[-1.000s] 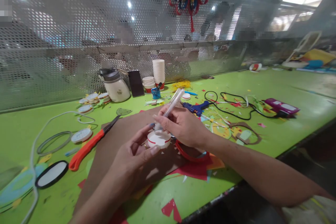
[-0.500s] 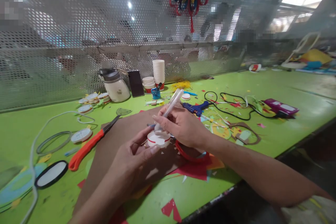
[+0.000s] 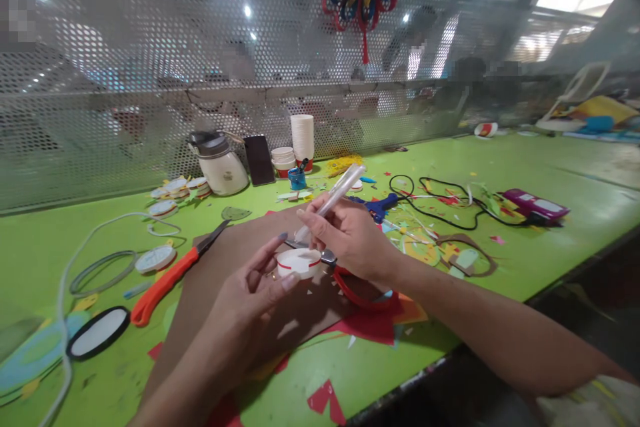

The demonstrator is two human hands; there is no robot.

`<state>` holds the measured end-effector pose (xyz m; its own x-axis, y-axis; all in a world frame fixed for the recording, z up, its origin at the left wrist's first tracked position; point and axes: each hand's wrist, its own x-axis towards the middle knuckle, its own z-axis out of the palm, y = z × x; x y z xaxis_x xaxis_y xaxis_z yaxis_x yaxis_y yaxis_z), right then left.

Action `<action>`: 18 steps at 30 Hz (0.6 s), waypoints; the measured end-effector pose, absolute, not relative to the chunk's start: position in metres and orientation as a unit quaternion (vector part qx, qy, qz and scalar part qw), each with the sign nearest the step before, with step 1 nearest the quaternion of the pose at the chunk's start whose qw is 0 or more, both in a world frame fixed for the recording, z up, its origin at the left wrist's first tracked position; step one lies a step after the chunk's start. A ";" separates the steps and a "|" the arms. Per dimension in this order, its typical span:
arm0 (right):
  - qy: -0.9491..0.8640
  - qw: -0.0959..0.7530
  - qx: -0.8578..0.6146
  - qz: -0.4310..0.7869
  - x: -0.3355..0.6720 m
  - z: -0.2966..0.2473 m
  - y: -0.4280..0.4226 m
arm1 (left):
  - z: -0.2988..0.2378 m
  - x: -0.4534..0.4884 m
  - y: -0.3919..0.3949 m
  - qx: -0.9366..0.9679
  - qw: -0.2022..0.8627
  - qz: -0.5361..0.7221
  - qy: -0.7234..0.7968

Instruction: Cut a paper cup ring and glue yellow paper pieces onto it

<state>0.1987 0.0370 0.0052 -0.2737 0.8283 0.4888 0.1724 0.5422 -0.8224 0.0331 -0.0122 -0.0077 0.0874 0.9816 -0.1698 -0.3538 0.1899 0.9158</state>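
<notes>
The cut-off base of a white paper cup (image 3: 299, 267), with a red line round its side, is held between the thumb and fingers of my left hand (image 3: 245, 297). A clear pen (image 3: 340, 192) is pinched in my right hand (image 3: 356, 233) and slants down toward the cup base. Its lower end is at the base's far rim; I cannot tell whether it touches. Under both hands lies a brown sheet (image 3: 200, 307). Red-handled scissors (image 3: 373, 300) lie on it beside my right hand, partly hidden. Orange-handled scissors (image 3: 170, 280) rest at its left edge.
At the back stand a white kettle (image 3: 220, 167), a dark phone (image 3: 259, 160) and stacked paper cups (image 3: 303, 137). A blue glue gun (image 3: 380, 205) and black cable (image 3: 455, 217) lie to the right. More cup bases (image 3: 155, 258) and a white cord (image 3: 61, 307) are at left.
The pen and my right hand have shifted slightly right and up, with the pen leaning more to the right. The cup base has moved slightly left and tilted, and my left fingers have loosened a little.
</notes>
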 end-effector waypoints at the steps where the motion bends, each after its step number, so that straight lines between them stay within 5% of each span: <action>1: -0.726 0.495 -0.345 0.331 0.199 0.005 0.037 | -0.008 0.033 -0.012 0.366 0.642 0.521 0.427; 18: -0.784 0.438 -0.373 0.234 0.201 0.015 0.033 | -0.006 0.036 -0.016 0.375 0.645 0.525 0.409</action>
<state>0.2008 0.0329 0.0146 -0.3393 0.7888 0.5125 0.3798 0.6133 -0.6925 0.0363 -0.0160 -0.0061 0.1133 0.9845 -0.1341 -0.3709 0.1671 0.9135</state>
